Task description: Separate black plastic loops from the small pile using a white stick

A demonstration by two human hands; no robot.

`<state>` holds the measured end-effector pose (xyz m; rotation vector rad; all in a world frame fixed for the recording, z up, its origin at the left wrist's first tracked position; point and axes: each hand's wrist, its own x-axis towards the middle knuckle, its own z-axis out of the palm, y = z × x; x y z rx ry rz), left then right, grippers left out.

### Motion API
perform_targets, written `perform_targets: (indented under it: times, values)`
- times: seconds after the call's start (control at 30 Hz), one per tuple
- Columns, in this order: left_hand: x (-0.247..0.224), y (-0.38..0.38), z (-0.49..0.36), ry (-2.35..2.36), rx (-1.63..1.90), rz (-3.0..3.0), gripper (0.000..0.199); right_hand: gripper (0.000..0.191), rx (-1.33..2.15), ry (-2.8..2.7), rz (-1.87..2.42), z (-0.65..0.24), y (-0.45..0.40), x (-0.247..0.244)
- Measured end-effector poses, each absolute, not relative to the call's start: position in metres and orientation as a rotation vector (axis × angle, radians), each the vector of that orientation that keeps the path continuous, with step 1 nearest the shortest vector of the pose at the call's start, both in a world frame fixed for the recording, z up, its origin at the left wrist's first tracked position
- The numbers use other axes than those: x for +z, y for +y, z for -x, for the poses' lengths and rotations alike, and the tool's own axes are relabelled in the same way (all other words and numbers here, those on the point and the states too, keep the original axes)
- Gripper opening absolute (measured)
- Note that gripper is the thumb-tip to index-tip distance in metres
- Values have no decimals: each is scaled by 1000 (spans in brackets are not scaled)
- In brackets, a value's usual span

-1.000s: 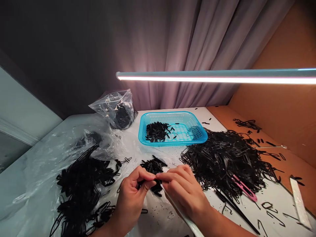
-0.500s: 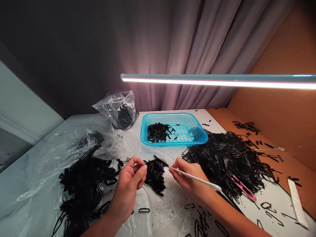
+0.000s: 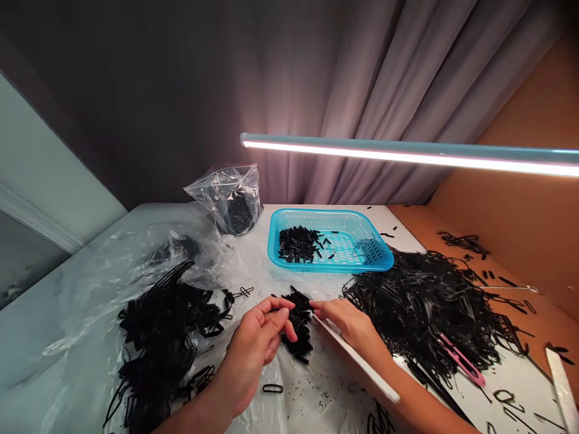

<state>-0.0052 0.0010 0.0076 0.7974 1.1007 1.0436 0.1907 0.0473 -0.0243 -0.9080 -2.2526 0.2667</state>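
Pile [image 3: 302,340]: small heap of black slips on the near middle of the desk [image 3: 515,371], between the hands; placed, it seems, for short reach from either.
Left hand [image 3: 260,337]: at the pile's left edge; fingers curled, thumb and forefinger almost meeting; whether anything is pinched, cannot tell.
Right hand [image 3: 355,325]: at the pile's right edge; fingers drawn together on the stick, no gap showing.
Stick [image 3: 362,365]: white, slim; far end at the fingertips, near end slanting right to the forearm; gripped well forward, probably for fine control.
Basket [image 3: 330,269]: blue, beyond the pile; black slips mostly in its left half; raised rim to be cleared by anything going in.
Left heap [image 3: 167,337]: black loops beside plastic [image 3: 76,325]; bounds the left hand's side.
Right heap [image 3: 434,295]: tangled black strands, pink tool [image 3: 461,358] on it; crowds the right forearm.
Room: pale strip between pile and basket; nearer, a patch with specks [image 3: 323,401] and one loop [image 3: 272,389].
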Motion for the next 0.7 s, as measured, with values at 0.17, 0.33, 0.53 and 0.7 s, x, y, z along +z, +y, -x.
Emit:
perform_targets:
  times: [0.17, 0.33, 0.53, 0.7]
  values:
    - [2, -2, -4, 1103, 1093, -785, 33, 11, 202, -2212, 634, -183, 25, -3]
    - [-2, 1, -2, 998, 1197, -557, 23, 11, 422, -2162, 632, -179, 13, -1]
    - [0, 4, 2, 950, 1239, -573, 24, 14, 717, -1820, 737, -176, 13, 11]
    - [-3, 0, -1, 935, 1225, -637, 27, 12, 780, -1846, 637, -173, 15, 13]
